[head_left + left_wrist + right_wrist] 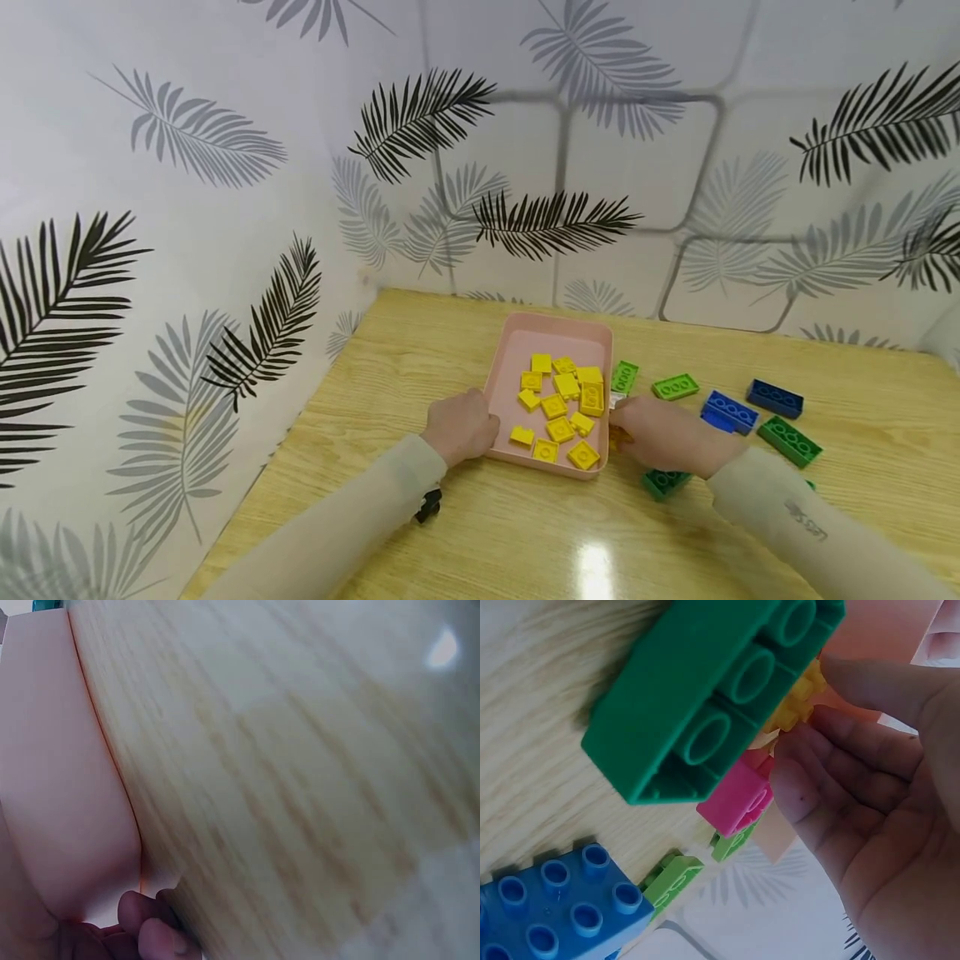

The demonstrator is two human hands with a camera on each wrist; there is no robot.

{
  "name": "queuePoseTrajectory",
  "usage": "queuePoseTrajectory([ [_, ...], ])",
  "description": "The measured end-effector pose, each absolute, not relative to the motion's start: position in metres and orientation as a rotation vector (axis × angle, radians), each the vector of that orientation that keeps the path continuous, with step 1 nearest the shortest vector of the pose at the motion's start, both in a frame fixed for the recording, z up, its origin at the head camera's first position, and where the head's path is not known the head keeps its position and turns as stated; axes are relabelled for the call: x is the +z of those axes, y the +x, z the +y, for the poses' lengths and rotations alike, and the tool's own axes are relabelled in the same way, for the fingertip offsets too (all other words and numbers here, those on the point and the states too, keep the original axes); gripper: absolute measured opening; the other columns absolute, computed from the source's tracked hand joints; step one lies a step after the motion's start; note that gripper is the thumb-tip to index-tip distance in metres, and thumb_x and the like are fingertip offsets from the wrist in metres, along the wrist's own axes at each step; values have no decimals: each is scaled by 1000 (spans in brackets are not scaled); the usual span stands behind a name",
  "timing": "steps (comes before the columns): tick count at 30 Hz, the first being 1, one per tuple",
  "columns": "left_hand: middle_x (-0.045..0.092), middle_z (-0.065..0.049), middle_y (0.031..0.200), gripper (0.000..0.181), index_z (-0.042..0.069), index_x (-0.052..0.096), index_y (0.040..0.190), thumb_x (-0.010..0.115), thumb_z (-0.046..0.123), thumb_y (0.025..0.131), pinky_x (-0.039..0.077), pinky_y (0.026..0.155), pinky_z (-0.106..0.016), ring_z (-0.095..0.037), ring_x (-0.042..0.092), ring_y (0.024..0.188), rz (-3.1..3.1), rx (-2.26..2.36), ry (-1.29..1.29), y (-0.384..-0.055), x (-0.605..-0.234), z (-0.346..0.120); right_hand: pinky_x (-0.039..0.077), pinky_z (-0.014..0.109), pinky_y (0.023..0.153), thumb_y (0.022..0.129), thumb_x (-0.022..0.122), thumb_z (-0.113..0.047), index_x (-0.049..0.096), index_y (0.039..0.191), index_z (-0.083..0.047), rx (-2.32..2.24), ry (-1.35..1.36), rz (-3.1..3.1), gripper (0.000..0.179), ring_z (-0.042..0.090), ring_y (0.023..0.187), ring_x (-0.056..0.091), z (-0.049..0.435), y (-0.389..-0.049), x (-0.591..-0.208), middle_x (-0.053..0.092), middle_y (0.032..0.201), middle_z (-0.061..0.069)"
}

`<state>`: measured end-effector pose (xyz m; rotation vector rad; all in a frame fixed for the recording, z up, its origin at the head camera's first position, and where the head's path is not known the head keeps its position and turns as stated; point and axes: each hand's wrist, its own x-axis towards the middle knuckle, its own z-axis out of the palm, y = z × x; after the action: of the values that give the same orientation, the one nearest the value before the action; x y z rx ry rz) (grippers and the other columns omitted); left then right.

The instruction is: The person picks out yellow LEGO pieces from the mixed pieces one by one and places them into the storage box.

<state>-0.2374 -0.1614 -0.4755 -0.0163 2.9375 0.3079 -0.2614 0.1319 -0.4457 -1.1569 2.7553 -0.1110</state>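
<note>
A pink tray (551,333) on the wooden table holds several yellow bricks (559,430). At its near left corner my left hand (461,425) grips the tray's edge, fingers curled by the wall (67,765) in the left wrist view. Just outside the tray's right wall, my right hand (667,435) pinches an orange-yellow brick (799,697) between thumb and fingertips; the hand partly hides it. Close to those fingers lies a pink brick (735,799). A dark green brick (705,712) lies large in front of the right wrist camera.
Right of the tray lie light green bricks (676,387), a blue brick (731,412), a navy brick (776,398) and a green brick (790,441). Another green brick (664,483) sits below my right wrist. A leaf-patterned wall covering (525,167) rises behind the table.
</note>
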Motion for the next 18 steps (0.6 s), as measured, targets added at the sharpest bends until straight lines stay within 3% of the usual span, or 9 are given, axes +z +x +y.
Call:
queuePoseTrajectory([
  [18,54,-4,69,32,6,58,96,49,37,99,43,55,-35,-19,52,57,2946,297,-8,-239,-478,-162,59,37,77,85,79,-13,69,118,-13,-73,-1040,2739,34,9,78,60,131,-254,-445,73,106,5],
])
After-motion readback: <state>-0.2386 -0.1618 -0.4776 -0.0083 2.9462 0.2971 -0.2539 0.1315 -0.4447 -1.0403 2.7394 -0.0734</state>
